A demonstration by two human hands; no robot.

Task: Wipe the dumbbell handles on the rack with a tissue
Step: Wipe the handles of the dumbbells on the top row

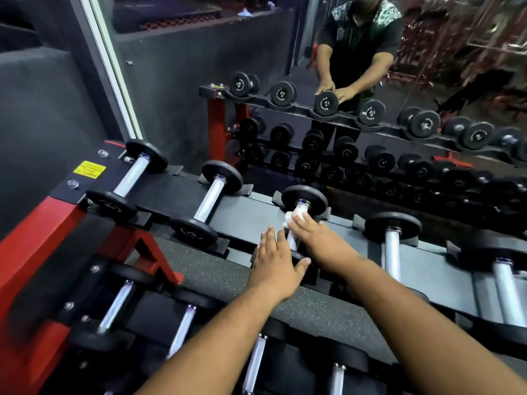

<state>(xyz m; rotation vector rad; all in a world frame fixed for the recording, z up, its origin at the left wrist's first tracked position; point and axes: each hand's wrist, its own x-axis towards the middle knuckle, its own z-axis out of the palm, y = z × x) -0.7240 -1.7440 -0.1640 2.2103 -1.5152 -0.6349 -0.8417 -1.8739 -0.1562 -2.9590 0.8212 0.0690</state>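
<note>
- Left hand (275, 262): fingers straight, laid flat on the near plate of the third dumbbell (304, 199), steadying it on the rack (176, 186).
- Just right of it, right hand (313, 238) pressing the tissue (291, 218) against the handle (292, 240) near the far plate.
- Tissue soft, light, likely to tear; dumbbell heavy, stiff; best wrapped round the handle's middle.
</note>
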